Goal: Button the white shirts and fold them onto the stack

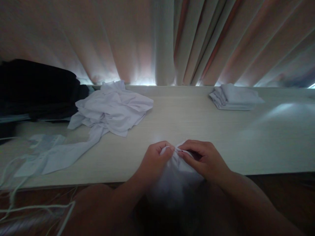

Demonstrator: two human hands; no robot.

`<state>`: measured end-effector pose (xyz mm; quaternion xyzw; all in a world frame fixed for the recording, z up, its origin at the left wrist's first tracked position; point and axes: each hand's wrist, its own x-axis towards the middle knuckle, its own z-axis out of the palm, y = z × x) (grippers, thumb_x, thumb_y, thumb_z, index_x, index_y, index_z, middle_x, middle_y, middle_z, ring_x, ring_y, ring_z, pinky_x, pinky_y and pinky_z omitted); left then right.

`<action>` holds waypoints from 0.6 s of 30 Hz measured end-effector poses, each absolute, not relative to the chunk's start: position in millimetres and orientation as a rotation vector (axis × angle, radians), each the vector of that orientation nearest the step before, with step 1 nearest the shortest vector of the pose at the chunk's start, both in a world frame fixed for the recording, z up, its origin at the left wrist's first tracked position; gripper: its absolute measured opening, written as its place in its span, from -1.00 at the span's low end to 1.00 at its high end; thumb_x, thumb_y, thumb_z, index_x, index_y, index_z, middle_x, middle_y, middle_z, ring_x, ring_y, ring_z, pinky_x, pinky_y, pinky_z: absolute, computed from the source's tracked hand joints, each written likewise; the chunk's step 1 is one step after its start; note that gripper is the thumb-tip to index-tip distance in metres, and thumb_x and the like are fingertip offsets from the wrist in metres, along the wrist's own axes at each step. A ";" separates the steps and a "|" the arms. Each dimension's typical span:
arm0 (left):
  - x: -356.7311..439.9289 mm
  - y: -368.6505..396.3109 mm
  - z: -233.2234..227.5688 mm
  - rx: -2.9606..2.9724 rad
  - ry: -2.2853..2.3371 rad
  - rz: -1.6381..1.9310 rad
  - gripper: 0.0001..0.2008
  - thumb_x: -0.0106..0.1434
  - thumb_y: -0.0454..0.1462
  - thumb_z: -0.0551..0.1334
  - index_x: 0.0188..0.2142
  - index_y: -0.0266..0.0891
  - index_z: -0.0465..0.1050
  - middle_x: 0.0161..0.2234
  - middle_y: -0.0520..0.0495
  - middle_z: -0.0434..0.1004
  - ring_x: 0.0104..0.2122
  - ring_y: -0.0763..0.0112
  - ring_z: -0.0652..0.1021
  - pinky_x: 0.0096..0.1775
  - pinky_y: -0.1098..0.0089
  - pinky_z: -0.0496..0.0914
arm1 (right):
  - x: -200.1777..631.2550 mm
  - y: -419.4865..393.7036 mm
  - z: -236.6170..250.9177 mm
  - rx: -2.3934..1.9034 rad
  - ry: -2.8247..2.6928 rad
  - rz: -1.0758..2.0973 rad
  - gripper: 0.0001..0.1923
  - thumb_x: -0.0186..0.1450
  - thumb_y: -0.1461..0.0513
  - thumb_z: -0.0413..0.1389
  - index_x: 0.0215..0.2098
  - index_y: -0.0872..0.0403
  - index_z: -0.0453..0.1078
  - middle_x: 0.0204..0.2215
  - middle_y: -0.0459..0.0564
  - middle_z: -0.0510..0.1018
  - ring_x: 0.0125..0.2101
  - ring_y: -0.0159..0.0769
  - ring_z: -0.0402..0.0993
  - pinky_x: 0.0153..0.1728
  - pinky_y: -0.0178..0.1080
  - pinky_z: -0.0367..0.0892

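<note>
White cloth (176,177) bunched at table edge (197,131), both hands' fingers (169,149) pinching its top

Left hand (155,160), right hand (204,159) close together, fingertips pinched

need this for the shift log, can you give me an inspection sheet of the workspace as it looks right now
surface: pale wood-grain table, dimly lit, bare in the middle
job's things: white cloth bunched at the near table edge, pinched at its top by both hands
clutter: loose heap of white garments back left with a strip trailing toward the near edge; folded white stack back right; dark pile far left
grippers: left hand and right hand both closed on the cloth, fingertips close together
cables: thin white cords at the lower left
surroundings: pleated curtains behind the table, light showing along their bottom edge
</note>
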<state>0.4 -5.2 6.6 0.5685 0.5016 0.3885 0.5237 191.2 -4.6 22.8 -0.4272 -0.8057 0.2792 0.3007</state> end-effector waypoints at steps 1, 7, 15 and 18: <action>1.1 -5.1 6.7 1.359 1.208 0.934 -0.74 0.24 -0.21 0.16 -0.56 -0.24 0.36 -0.59 0.11 0.30 -0.51 0.48 0.32 -0.45 0.48 0.19 | 191.5 -4.7 21.9 -1.124 -2.155 0.710 -0.85 0.37 0.17 0.15 -0.23 0.04 0.55 -0.37 -0.08 0.60 -0.38 -0.38 0.48 -0.33 -0.33 0.28; 2.9 -6.5 6.2 1.443 1.217 0.979 -0.73 0.28 -0.22 0.14 -0.53 -0.24 0.41 -0.56 0.10 0.38 -0.49 0.47 0.36 -0.43 0.47 0.22 | 188.9 -9.3 16.0 -1.075 -2.189 0.488 -0.87 0.39 0.23 0.11 -0.20 0.08 0.50 -0.36 -0.05 0.59 -0.39 -0.38 0.47 -0.35 -0.33 0.30; 3.4 -10.3 4.9 1.523 1.245 1.013 -0.73 0.35 -0.24 0.10 -0.47 -0.23 0.42 -0.52 0.09 0.40 -0.46 0.46 0.38 -0.40 0.47 0.23 | 187.8 -11.0 4.4 -1.005 -2.219 0.392 -0.86 0.43 0.26 0.05 -0.08 0.05 0.41 -0.25 0.01 0.57 -0.26 -0.29 0.47 -0.18 -0.24 0.37; 3.7 -11.0 2.8 1.513 1.240 1.025 -0.73 0.35 -0.24 0.11 -0.46 -0.24 0.43 -0.51 0.09 0.42 -0.45 0.46 0.37 -0.39 0.47 0.23 | 186.4 -11.4 2.3 -0.998 -2.228 0.357 -0.87 0.43 0.27 0.04 -0.08 0.06 0.39 -0.24 0.03 0.55 -0.24 -0.28 0.47 -0.18 -0.23 0.37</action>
